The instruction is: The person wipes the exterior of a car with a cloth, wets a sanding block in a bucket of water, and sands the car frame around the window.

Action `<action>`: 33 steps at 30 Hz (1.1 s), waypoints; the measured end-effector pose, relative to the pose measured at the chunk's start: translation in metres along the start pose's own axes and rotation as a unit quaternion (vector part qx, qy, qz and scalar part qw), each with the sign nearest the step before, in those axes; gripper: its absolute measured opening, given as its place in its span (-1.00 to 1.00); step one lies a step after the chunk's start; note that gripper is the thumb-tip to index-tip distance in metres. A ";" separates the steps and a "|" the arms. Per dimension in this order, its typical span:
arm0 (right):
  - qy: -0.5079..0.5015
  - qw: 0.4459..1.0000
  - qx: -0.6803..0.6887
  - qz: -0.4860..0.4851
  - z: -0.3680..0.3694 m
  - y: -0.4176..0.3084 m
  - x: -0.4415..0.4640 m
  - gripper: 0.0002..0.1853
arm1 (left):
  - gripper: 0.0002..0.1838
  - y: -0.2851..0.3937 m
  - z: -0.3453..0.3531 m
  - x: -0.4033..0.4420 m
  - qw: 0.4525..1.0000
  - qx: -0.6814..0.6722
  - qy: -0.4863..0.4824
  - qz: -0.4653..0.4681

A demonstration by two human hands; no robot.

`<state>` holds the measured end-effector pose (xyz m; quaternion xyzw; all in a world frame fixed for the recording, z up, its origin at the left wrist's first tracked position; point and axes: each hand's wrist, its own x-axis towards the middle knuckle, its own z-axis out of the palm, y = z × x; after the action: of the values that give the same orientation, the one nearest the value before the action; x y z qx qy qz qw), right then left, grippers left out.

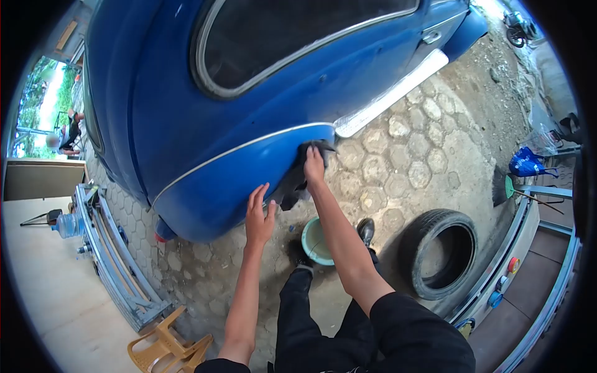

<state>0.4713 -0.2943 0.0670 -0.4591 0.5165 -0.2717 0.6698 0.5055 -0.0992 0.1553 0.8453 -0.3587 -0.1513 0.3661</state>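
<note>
right hand (315, 164), centre of frame, grips what looks like dark cloth (321, 145) at edge of blue car (261, 163). left hand (259, 219), lower left of it, fingers spread, near car. bucket (305, 240) below hands; tire (413, 252) lower right.

The person's right hand (315, 165) pressed a crumpled dark cloth (291, 185) against the curved, glossy blue metal fender (233, 177) of a rounded blue car (168, 118). The left hand (260, 221), its fingers spread, was near the fender's lower edge; whether it touched was unclear. Below, a round pale-green basin (305, 240) stood between the person's feet, and a black rubber tyre (413, 258) lay on the ground to the right.
</note>
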 end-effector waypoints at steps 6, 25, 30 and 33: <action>-0.115 0.981 -0.134 -0.084 -0.139 -0.054 -0.037 -0.70 | -0.42 0.114 0.028 0.021 0.996 -0.067 -0.053 -0.009; -0.162 0.906 -0.303 -0.247 -0.392 -0.310 -0.191 -0.70 | -0.79 0.335 0.067 -0.065 0.939 -0.236 -0.250 0.008; -0.102 0.886 -0.314 -0.327 -0.418 -0.311 -0.208 -0.37 | -0.73 0.375 0.066 -0.059 0.941 -0.221 -0.227 0.121; -0.168 0.800 -0.403 -0.411 -0.427 -0.321 -0.215 -0.31 | -0.72 0.406 0.074 -0.050 0.918 -0.246 -0.256 0.177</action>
<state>0.0357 -0.3952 0.4310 -0.8953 0.2219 -0.2072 0.3260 0.2310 -0.2940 0.3997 0.5838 -0.5356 -0.3786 0.4785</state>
